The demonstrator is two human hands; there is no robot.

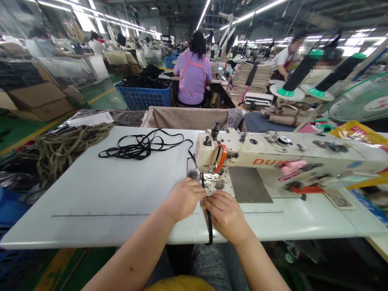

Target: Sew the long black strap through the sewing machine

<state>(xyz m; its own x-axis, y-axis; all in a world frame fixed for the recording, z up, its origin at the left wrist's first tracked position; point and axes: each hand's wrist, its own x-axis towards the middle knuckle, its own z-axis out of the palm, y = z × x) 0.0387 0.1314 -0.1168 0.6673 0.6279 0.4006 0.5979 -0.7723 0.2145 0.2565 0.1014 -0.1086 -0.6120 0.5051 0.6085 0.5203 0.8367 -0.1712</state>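
A narrow black strap (209, 229) runs from the table's front edge up under the head of a sewing machine (242, 155). My right hand (226, 214) pinches this strap just in front of the presser foot. Close beside it, my left hand (186, 198) is closed with its fingertips at the strap's left edge, near the metal plate. Behind the machine head, the strap links to a loose tangle of black strap (136, 146) on the white table (121, 190). The fingertips partly hide the strap between the hands.
Khaki straps (72, 149) are heaped at the table's left end. Behind the table stands a fabric-lined bin (184, 117). A co-worker in purple (194, 76) sits ahead, beside a blue crate (145, 95). Thread cones (298, 74) and a green fan (363, 99) stand at right.
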